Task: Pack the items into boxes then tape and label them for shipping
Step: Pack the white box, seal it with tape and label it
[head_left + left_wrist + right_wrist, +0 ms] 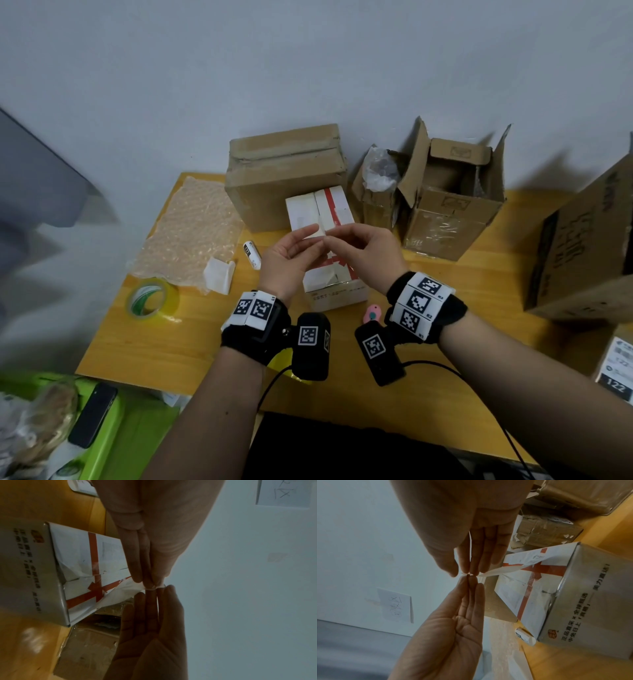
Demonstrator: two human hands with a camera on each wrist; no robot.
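Pinching a white label sheet (pixel 321 230) between both hands, left (pixel 286 261) and right (pixel 368 252), above my red-striped white box (pixel 334 274).

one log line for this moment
stage: labelling | both hands pinch label over white box | tape roll idle

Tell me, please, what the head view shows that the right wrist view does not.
Only the head view shows the tape roll, the bubble wrap, the phone and the open cardboard box. Only the right wrist view shows the handwritten paper on the wall. Both show the left hand and right hand pinching a white paper slip above the red-striped white box.
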